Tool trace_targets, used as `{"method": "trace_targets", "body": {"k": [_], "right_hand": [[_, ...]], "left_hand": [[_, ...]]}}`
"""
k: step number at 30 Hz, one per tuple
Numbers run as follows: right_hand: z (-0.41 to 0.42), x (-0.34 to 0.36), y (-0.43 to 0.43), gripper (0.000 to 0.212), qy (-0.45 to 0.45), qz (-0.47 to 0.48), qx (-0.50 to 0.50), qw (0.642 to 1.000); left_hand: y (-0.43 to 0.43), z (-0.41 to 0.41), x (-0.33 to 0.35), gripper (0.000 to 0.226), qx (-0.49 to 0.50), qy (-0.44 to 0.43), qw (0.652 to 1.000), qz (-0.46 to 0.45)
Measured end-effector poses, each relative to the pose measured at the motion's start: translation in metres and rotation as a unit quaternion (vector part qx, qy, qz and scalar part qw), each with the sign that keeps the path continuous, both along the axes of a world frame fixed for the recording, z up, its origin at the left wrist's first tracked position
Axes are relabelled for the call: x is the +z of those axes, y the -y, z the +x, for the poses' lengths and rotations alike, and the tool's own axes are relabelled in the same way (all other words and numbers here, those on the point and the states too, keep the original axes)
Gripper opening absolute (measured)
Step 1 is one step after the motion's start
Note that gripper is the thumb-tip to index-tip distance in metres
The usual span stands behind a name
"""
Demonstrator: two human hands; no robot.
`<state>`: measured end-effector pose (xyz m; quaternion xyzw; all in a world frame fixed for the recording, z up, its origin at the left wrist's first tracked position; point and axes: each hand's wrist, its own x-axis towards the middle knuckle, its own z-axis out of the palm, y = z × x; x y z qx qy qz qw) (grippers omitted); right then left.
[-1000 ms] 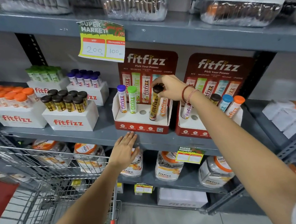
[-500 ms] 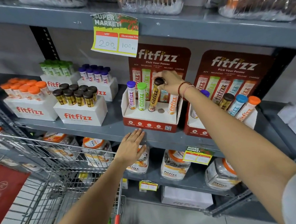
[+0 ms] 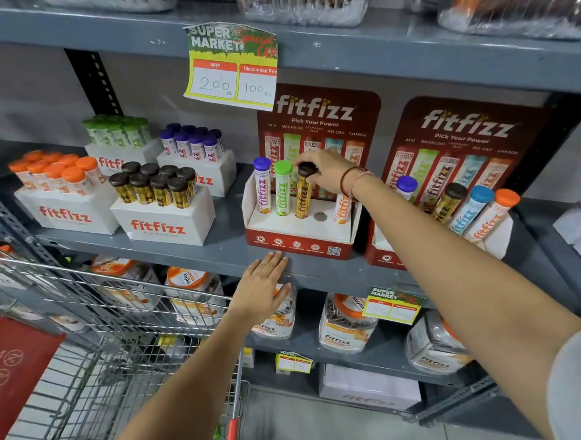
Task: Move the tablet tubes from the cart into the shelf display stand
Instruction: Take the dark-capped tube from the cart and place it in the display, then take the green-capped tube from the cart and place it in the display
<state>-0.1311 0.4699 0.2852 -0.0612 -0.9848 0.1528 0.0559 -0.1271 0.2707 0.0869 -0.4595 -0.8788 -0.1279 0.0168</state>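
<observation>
A red and white fitfizz display stand (image 3: 300, 243) sits on the grey shelf. In its holes stand a purple-capped tube (image 3: 263, 185), a green-capped tube (image 3: 283, 189) and a brown-capped yellow tube (image 3: 304, 193). My right hand (image 3: 327, 173) grips the brown cap from above, and the tube stands nearly upright in the third hole. One hole (image 3: 320, 217) is bare, and an orange tube (image 3: 342, 210) leans at the stand's right end. My left hand (image 3: 261, 288) lies flat, fingers apart, against the shelf's front edge below the stand. The wire cart (image 3: 69, 352) is at lower left.
A second fitfizz stand (image 3: 386, 258) with several tubes is to the right. White boxes of orange, brown, green and purple capped tubes (image 3: 160, 224) fill the shelf's left. Jars (image 3: 346, 325) line the lower shelf. A price card (image 3: 232, 67) hangs from the upper shelf.
My right hand has lowered the brown-capped tube from a tilt into the third hole, where it now stands upright. My left hand stays on the shelf edge. The view has shifted left.
</observation>
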Motion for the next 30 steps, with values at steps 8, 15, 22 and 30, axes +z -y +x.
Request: {"method": "trace_targets", "body": {"k": [8, 15, 22, 30], "right_hand": [[0.020, -0.015, 0.015, 0.042, -0.157, -0.055, -0.082, 0.983], [0.030, -0.073, 0.111, 0.023, -0.220, -0.141, 0.009, 0.965], [0.023, -0.172, 0.212, 0.023, -0.021, -0.177, 0.125, 0.976], [0.028, -0.306, 0.280, 0.019, 0.255, -0.143, 0.137, 0.947]], "left_hand": [[0.029, 0.004, 0.018, 0.050, 0.064, 0.022, 0.994, 0.088], [0.110, 0.016, 0.009, 0.044, 0.181, 0.052, 0.974, 0.124], [0.204, 0.055, -0.021, 0.037, 0.335, 0.084, 0.930, 0.125], [0.263, 0.111, -0.059, 0.032, 0.422, 0.113, 0.895, 0.087]]}}
